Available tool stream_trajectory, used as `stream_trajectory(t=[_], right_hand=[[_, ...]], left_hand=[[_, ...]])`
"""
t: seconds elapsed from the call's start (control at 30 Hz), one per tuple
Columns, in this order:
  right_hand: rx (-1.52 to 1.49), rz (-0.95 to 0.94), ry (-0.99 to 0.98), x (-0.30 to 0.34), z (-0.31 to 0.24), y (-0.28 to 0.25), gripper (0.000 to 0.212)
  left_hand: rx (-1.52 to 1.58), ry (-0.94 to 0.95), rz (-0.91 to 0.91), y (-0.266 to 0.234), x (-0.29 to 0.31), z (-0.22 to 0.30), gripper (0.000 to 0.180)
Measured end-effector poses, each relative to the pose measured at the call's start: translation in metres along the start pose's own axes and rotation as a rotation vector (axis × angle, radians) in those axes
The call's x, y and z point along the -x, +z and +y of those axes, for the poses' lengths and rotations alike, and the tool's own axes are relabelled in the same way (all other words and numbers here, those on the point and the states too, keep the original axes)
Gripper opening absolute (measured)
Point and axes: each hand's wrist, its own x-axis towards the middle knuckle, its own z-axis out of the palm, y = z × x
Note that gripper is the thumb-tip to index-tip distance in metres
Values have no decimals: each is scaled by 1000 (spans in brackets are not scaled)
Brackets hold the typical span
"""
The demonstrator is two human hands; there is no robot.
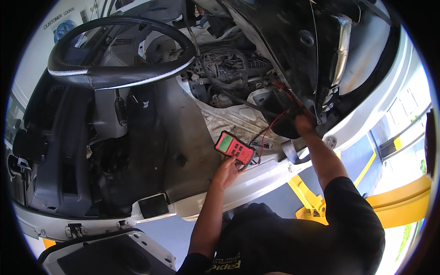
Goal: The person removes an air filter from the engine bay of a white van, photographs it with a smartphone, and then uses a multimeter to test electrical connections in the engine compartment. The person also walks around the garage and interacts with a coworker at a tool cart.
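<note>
My left hand [229, 173] is closed round the lower end of a red and black handheld battery tester [236, 147] with a lit green screen and several dark buttons. The tester is held over the vehicle's white door sill. A thin red cable [271, 127] and a black one run from its lower end toward the engine bay. My right hand [302, 124] reaches in beside a black box-shaped part [284, 124], below the raised seat. Shadow hides its fingers, so what they touch cannot be made out. A red clamp-like piece [280, 86] shows farther in.
An exposed engine [233, 68] lies beyond the tester. The raised seat base [293, 41] leans over my right arm. A black steering wheel [121, 52] stands at the left, above the dark floor mat [142, 133]. Yellow lift arms [398, 201] are outside, at the right.
</note>
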Motion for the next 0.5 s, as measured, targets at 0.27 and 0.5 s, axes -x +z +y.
stream_trajectory(t=[0.27, 0.5], right_hand=[[264, 36, -69, 4, -71, -106, 38], [-73, 17, 101, -43, -104, -170, 81]], left_hand=[[-34, -35, 29, 4, 0, 4, 37], [-33, -55, 48, 5, 2, 5, 37]])
